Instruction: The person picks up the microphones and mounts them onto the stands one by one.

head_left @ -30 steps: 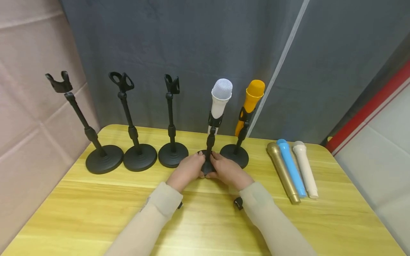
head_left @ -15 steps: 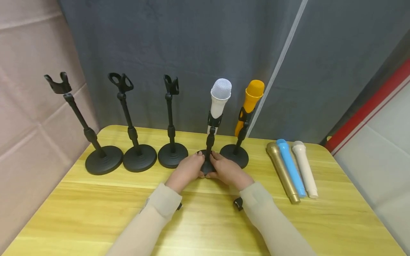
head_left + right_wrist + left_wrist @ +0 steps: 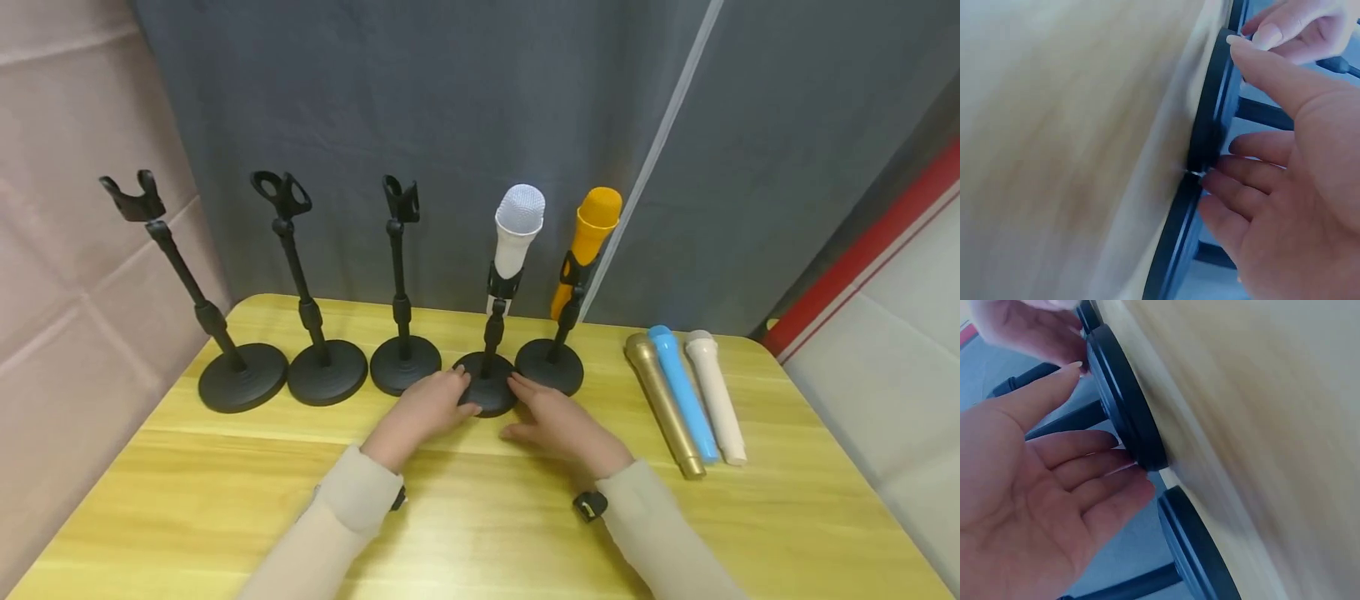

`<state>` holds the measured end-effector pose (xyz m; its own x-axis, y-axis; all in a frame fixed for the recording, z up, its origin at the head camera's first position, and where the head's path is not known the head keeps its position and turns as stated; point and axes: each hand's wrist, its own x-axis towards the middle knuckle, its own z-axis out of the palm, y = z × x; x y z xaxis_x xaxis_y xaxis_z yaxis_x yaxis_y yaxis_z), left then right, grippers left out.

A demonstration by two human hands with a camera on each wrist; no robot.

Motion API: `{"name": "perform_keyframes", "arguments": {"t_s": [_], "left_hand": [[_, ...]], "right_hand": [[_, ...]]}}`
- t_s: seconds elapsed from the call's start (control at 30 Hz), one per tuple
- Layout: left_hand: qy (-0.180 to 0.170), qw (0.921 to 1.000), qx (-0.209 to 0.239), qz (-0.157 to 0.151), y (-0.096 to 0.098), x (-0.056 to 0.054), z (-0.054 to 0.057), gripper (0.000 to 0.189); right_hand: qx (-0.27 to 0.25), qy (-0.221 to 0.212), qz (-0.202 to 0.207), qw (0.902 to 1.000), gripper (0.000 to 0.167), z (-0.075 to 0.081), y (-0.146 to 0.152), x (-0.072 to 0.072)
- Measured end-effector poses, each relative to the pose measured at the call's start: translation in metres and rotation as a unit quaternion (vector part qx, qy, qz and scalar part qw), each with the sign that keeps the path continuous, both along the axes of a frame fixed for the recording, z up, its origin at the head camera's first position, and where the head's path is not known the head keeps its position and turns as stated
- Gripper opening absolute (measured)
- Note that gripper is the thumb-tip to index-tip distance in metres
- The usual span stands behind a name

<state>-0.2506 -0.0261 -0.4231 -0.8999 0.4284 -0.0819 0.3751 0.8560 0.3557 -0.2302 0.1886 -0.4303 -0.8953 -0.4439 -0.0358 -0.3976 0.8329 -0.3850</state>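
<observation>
A white microphone point(image 3: 513, 250) leans in the clip of a black desk stand with a round base point(image 3: 491, 398). My left hand point(image 3: 426, 408) lies at the left side of that base, fingers relaxed and fingertips right at the rim. At its right side is my right hand point(image 3: 562, 423), thumb spread apart from loosely extended fingers. In the left wrist view the thumb and fingers sit loosely beside the base point(image 3: 1124, 400). The right wrist view has the fingertips near the spot where this base point(image 3: 1212, 103) meets the neighbouring one. Neither hand grips anything.
An orange microphone point(image 3: 592, 233) sits in the stand to the right. Left of my hands stand three black stands with bare clips, the nearest having its base point(image 3: 405, 367) close by. Gold point(image 3: 663, 404), blue point(image 3: 684, 396) and cream point(image 3: 716, 400) microphones lie on the wooden table point(image 3: 480, 533).
Both hands have let go of the white microphone's stand base and drawn apart, left hand to the left, right hand to the right. The stand keeps its place.
</observation>
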Motion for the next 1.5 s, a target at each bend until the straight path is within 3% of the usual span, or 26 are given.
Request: {"name": "perform_keyframes", "arguments": {"t_s": [0.2,0.37,0.63,0.8,0.9,1.0,1.13,1.5], "left_hand": [[0.007,0.9991,0.040,-0.008,-0.009,0.018,0.000,0.054],[0.038,0.9965,0.074,-0.006,-0.016,0.036,0.003,0.051],[0.084,0.9912,0.100,0.019,-0.029,0.059,0.019,0.051],[0.125,0.9831,0.126,0.045,-0.044,0.064,0.030,0.049],[0.153,0.9743,0.150,0.068,-0.054,0.062,0.036,0.048],[0.159,0.9651,0.182,0.102,-0.064,0.056,0.043,0.049],[0.139,0.9570,0.216,0.134,-0.076,0.045,0.049,0.055],[0.091,0.9457,0.268,0.159,-0.085,0.005,0.057,0.069]], "right_hand": [[-0.017,-0.003,-0.010,0.9998,0.069,0.005,0.019,0.019],[-0.007,0.014,-0.016,0.9998,0.077,0.016,0.029,0.030],[-0.028,0.066,-0.075,0.9946,0.074,0.032,0.051,0.049],[-0.045,0.100,-0.109,0.9880,0.067,0.040,0.068,0.053],[-0.056,0.103,-0.127,0.9850,0.067,0.044,0.082,0.053],[-0.061,0.096,-0.140,0.9836,0.070,0.047,0.097,0.054],[-0.044,0.097,-0.169,0.9799,0.074,0.049,0.115,0.052],[-0.009,0.094,-0.220,0.9709,0.075,0.042,0.147,0.040]]}}
